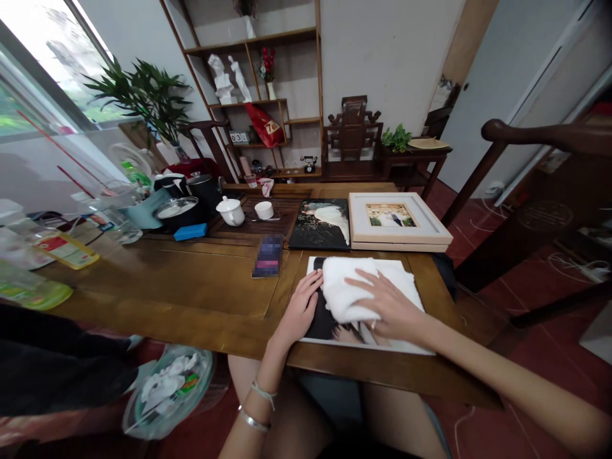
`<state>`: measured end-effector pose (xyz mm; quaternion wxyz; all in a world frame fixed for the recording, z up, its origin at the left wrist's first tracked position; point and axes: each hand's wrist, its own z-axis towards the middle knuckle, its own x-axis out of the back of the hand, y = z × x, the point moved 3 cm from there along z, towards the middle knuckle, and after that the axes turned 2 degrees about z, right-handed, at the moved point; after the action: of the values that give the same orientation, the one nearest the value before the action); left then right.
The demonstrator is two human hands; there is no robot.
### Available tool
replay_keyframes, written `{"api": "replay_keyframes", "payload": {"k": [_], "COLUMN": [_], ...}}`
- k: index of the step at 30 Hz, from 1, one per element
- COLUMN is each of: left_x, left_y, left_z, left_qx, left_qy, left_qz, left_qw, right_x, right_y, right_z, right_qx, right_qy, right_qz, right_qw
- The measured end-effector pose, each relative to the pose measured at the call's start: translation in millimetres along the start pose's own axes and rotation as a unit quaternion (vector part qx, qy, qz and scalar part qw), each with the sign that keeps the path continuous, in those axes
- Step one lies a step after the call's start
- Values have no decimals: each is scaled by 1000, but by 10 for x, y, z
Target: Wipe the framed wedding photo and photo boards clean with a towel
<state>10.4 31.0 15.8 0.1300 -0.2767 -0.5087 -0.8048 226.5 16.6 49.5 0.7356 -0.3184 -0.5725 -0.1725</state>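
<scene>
A photo panel (322, 323) with a black-and-white picture and a pale border lies flat near the table's front edge. A folded white cloth (342, 290) covers much of it. My right hand (387, 303) holds the cloth against the panel, its fingers spread over the top and its thumb side at the lower edge. Resting on the panel's left edge, beside the cloth, is my left hand (303, 306). Its fingers are stretched out, with nothing in them.
Behind the panel lie a dark photo panel (315, 223) and stacked pale frames (361, 237). A phone (268, 256), white teapot (230, 211), white cup (264, 210) and blue sponge (190, 232) sit leftward. Bottles (67, 248) stand far left. A waste bin (167, 389) is below, near another person's dark-clothed leg (57, 363).
</scene>
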Motion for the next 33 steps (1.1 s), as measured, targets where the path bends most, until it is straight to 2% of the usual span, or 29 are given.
{"api": "replay_keyframes", "payload": {"k": [4,8,11,16,19,22,28,31,33], "left_x": [-4,-2,1,7,11,10,-6,-11,-11], "left_y": [-8,0,6,-1,-10,-12,-16,-13,-11], "left_z": [-3,-2,4,10,8,4,-4,-7,-5], "left_qx": [-5,-1,3,-6,-9,-5,3,-5,-9], "left_qy": [-1,-2,3,-5,-10,-8,-3,-10,-11], "left_qz": [-1,1,1,-9,-19,-11,5,0,-3], "left_qw": [1000,1000,1000,1000,1000,1000,1000,1000,1000], "right_x": [89,122,63,-148,-230,-198,119,194,176], "right_y": [363,351,71,-635,-779,-554,267,543,593], "right_z": [280,329,174,-260,-354,-236,61,41,-12], "right_qx": [-4,-29,-46,-19,-2,9,44,2,-23], "right_qy": [40,49,18,-43,-46,-29,23,43,43], "right_qz": [2,12,18,21,17,12,53,76,48], "right_qw": [999,998,999,999,999,999,997,996,998]}}
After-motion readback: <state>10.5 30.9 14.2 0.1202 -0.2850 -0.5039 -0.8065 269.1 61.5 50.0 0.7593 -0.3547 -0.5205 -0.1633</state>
